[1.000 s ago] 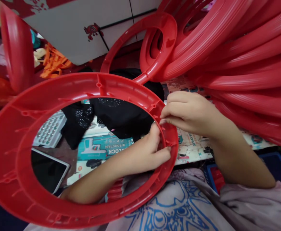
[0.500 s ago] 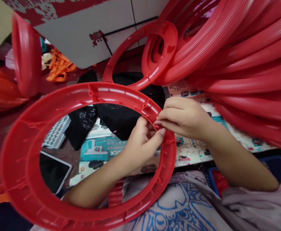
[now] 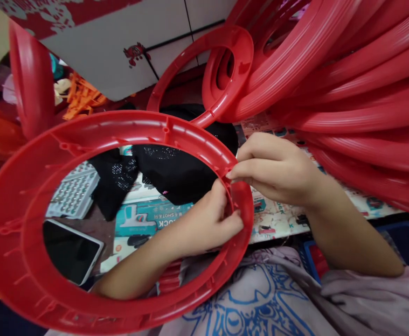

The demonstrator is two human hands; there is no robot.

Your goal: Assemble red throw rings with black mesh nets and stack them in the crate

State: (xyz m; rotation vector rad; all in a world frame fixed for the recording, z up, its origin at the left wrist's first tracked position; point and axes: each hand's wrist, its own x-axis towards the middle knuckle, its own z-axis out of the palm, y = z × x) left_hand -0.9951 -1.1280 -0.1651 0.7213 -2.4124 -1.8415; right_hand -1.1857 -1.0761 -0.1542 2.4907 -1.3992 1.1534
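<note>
A large red plastic ring (image 3: 85,128) lies tilted over my lap, its ribbed underside facing me. My left hand (image 3: 211,221) reaches up through the ring's opening and grips the inner edge on the right side, thumb on the rim. My right hand (image 3: 274,165) comes from the right and pinches the same stretch of rim with closed fingertips, just above my left hand. Whether anything small sits between the fingertips is hidden.
A big stack of red rings (image 3: 347,84) fills the upper right. Another red ring (image 3: 204,60) leans behind. Seen through the opening are black cloth (image 3: 176,170), a teal toy box (image 3: 148,219), a tablet (image 3: 71,249) and a grey tray (image 3: 73,191). Blue crate (image 3: 405,240) at right.
The ring has turned slightly and the view has shifted. My left thumb slid lower along the rim, and my right hand stayed pinching the rim.
</note>
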